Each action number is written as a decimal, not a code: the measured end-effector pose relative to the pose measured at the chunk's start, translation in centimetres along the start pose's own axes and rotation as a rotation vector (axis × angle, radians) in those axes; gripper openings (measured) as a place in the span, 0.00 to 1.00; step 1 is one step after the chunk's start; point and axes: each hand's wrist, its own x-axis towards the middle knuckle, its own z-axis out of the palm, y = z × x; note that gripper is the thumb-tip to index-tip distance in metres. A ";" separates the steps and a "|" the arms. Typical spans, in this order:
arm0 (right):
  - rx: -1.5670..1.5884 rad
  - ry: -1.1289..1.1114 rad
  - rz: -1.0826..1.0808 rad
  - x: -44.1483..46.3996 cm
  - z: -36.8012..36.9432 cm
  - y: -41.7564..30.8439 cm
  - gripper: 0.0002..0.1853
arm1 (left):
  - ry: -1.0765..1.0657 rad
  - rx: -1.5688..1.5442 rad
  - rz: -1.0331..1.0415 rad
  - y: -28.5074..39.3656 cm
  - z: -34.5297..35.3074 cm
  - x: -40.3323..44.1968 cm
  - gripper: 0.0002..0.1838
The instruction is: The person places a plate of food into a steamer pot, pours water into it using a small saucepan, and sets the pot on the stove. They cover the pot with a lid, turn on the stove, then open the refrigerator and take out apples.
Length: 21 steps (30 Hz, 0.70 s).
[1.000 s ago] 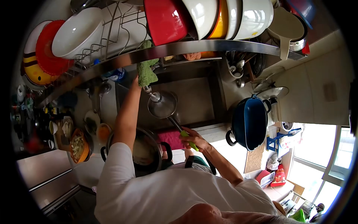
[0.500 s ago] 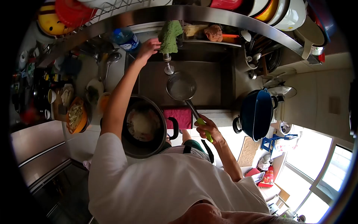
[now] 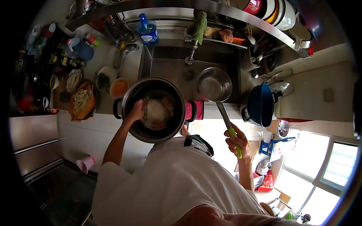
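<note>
Since the earlier head view, the left hand (image 3: 137, 111) has dropped from beside the tap (image 3: 190, 58) into the two-handled pot (image 3: 163, 86); whether its fingers grip anything cannot be told. The right hand (image 3: 237, 142), fingers wrapped tight, holds the green-handled metal ladle (image 3: 215, 86) over the sink (image 3: 169, 64).

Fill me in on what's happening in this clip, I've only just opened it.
A person stands at a kitchen sink with both hands busy. The right hand grips the green handle of a round metal utensil, its head over the sink. The left hand is inside a large pot, by some pale food; whether the fingers touch it is hard to tell. A green cloth hangs over the tap.
</note>
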 end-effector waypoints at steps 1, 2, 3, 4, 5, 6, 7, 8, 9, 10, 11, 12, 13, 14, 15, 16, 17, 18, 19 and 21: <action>-0.014 0.014 -0.006 -0.8 1.3 -0.3 0.34 | 0.007 -0.042 -0.067 -0.4 0.3 0.2 0.15; -0.021 0.000 0.003 -1.4 2.3 -0.6 0.35 | 0.014 -0.084 -0.134 -0.9 0.7 0.7 0.15; -0.026 -0.014 0.015 -2.0 3.2 -0.8 0.35 | -0.048 -0.055 -0.185 -1.9 1.2 1.4 0.16; -0.030 -0.027 0.029 -2.6 4.1 -1.0 0.35 | -0.113 -0.026 -0.239 -2.9 1.5 2.0 0.16; -0.036 -0.034 0.036 -3.2 4.8 -1.0 0.37 | -0.177 0.003 -0.294 -3.9 1.9 2.4 0.17; -0.044 -0.054 0.048 -3.6 5.5 -0.9 0.37 | -0.176 0.034 -0.289 -3.8 1.8 2.6 0.17; -0.049 -0.074 0.059 -4.1 6.0 -0.8 0.37 | -0.175 0.068 -0.285 -3.6 1.8 2.8 0.18; -0.053 -0.092 0.069 -4.5 6.6 -0.7 0.38 | -0.175 0.102 -0.279 -3.4 1.8 3.0 0.18; -0.071 -0.090 0.090 -5.0 7.1 -0.5 0.38 | -0.180 0.105 -0.308 -3.5 1.9 3.1 0.19; -0.075 -0.098 0.134 -5.3 7.8 -0.6 0.39 | -0.185 0.109 -0.335 -3.5 2.0 3.3 0.19; -0.049 -0.123 0.163 -5.6 8.4 -0.5 0.39 | -0.190 0.115 -0.364 -3.6 2.1 3.3 0.19; -0.022 -0.147 0.193 -5.6 8.9 -0.4 0.39 | -0.170 0.102 -0.351 -4.0 2.3 3.3 0.21; -0.016 -0.176 0.220 -5.6 9.2 -0.3 0.39 | -0.151 0.091 -0.340 -4.5 2.6 3.2 0.22; -0.013 -0.192 0.252 -5.4 9.6 -0.1 0.39 | -0.132 0.079 -0.330 -5.0 2.8 3.0 0.23; -0.011 -0.209 0.283 -5.1 10.1 0.1 0.39 | -0.136 0.087 -0.323 -4.7 2.5 2.8 0.22; -0.008 -0.227 0.315 -4.8 10.4 0.3 0.39 | -0.140 0.096 -0.315 -4.3 2.2 2.6 0.21; 0.003 -0.261 0.342 -4.4 10.2 0.8 0.39 | -0.143 0.105 -0.307 -4.0 1.8 2.5 0.21; 0.011 -0.278 0.378 -4.1 10.2 1.1 0.38 | -0.098 0.012 -0.289 -6.0 3.0 2.7 0.21; 0.005 -0.273 0.409 -3.8 10.4 1.3 0.38 | -0.053 -0.081 -0.271 -9.0 4.8 3.1 0.21; -0.014 -0.296 0.454 -2.8 10.3 2.1 0.38 | 0.037 -0.333 -0.250 -9.5 5.0 2.9 0.21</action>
